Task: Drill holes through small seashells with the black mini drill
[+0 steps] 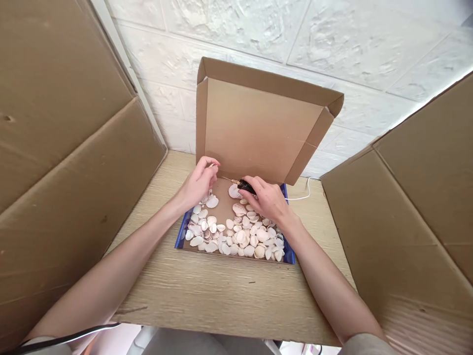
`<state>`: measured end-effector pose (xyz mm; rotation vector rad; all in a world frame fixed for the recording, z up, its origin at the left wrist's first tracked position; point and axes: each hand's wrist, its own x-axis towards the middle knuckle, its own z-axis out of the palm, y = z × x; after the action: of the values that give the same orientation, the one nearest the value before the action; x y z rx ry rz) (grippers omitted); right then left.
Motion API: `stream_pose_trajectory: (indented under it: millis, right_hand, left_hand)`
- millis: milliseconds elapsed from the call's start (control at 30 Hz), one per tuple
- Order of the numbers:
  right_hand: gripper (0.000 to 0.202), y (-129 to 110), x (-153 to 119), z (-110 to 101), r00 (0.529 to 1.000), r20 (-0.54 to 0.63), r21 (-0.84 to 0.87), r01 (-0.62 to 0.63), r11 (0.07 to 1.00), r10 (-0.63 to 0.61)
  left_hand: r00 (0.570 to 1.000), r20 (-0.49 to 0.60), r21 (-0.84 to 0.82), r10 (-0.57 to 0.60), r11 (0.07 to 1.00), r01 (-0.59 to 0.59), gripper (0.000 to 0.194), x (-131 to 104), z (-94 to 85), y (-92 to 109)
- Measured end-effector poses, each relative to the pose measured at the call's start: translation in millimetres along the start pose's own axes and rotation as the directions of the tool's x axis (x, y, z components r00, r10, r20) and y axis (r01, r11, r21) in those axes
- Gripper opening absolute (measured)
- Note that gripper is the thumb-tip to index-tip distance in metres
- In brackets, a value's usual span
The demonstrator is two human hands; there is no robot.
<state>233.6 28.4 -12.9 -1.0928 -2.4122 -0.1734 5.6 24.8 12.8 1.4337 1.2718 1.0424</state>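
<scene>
My right hand (266,198) is wrapped round a black-handled tool (247,186) at the back of an open box. A thin metallic shaft (231,179) extends from the handle toward the left. Across from its tip, my left hand (201,182) has its fingers pinched on a small pale piece, mostly hidden by the fingers. Both hands are over the blue-sided cardboard box (181,235). Many white and pinkish shells (240,236) lie in its front and right parts, with a few larger ones (212,201) near my left hand.
The box's raised lid (258,128) leans back toward a white brick-patterned wall (236,24). Large cardboard panels (55,187) stand on both sides of the wooden table (207,291). A white cable (306,190) runs along the right of the box.
</scene>
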Motion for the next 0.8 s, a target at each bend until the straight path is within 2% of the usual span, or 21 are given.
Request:
stream_pose_trajectory:
  millis: [67,133,333,500,667,800]
  right_hand:
    - [0.036,0,0,1,1.0,0.009,0.01,0.003,1.0,-0.003]
    - [0.036,0,-1,1,1.0,0.018,0.023,0.003,1.0,-0.003]
    - [0.035,2,-1,1,1.0,0.003,0.044,-0.005,0.999,0.004]
    - [0.036,3,0,0,1.0,-0.004,0.026,-0.015,1.0,0.015]
    - [0.037,4,0,0,0.997,-0.06,-0.015,-0.04,0.999,0.039]
    - [0.036,6,-1,1,0.998,-0.068,-0.024,-0.006,1.0,0.004]
  left_hand:
    - [0.995,0.051,-0.212,-0.082,0.973,0.091,0.017,1,-0.7,2]
    - [0.992,0.075,-0.301,-0.102,0.946,0.121,0.023,1,-1.1,3]
    - [0.995,0.098,-0.119,0.026,0.993,-0.014,0.04,-5,-1.4,1]
    - [0.994,0.111,-0.017,0.022,1.0,-0.02,0.055,-8,-0.2,-2]
    - [0.984,0.169,-0.031,0.052,0.998,-0.047,0.056,-8,-1.3,-10]
    - [0.983,0.173,0.008,0.058,0.998,-0.061,0.054,-7,-2.9,-11]
